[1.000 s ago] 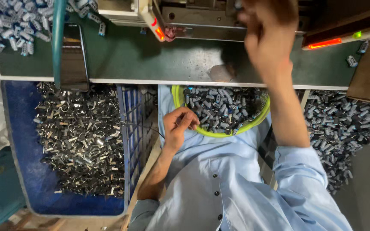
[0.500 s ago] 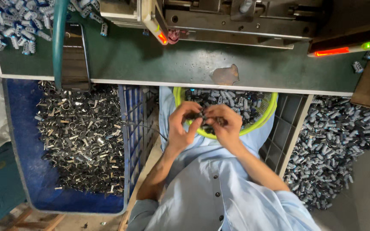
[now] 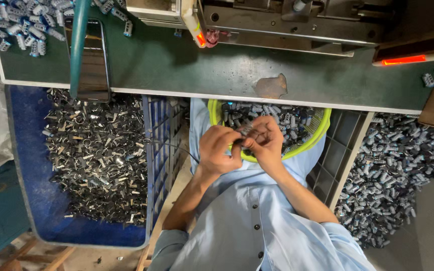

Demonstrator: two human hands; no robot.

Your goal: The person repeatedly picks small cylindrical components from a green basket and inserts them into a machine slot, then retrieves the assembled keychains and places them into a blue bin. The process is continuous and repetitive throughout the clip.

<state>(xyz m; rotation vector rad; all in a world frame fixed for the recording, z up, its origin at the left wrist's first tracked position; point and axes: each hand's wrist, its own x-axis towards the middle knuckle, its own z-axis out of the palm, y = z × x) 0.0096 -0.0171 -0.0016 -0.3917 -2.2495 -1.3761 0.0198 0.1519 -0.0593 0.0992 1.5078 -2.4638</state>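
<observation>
My left hand [image 3: 220,148] and my right hand [image 3: 263,141] meet over my lap, fingertips pinched together on a small metal part [image 3: 244,131] between them. They hover at the near rim of a yellow-green basket [image 3: 322,125] filled with small grey cylindrical pieces [image 3: 287,118]. The basket rests on my lap, against my light blue shirt [image 3: 249,221], just below the edge of the green workbench [image 3: 177,65].
A blue crate [image 3: 36,211] of dark metal clips sits at my left. A grey crate [image 3: 350,145] with more cylindrical pieces lies at my right. On the bench are a phone [image 3: 94,65], a teal hose [image 3: 79,45], loose pieces and a machine [image 3: 287,20] with red lights.
My right hand came down from the machine at the bench top to the basket and joined my left hand, and both now pinch a small part together.
</observation>
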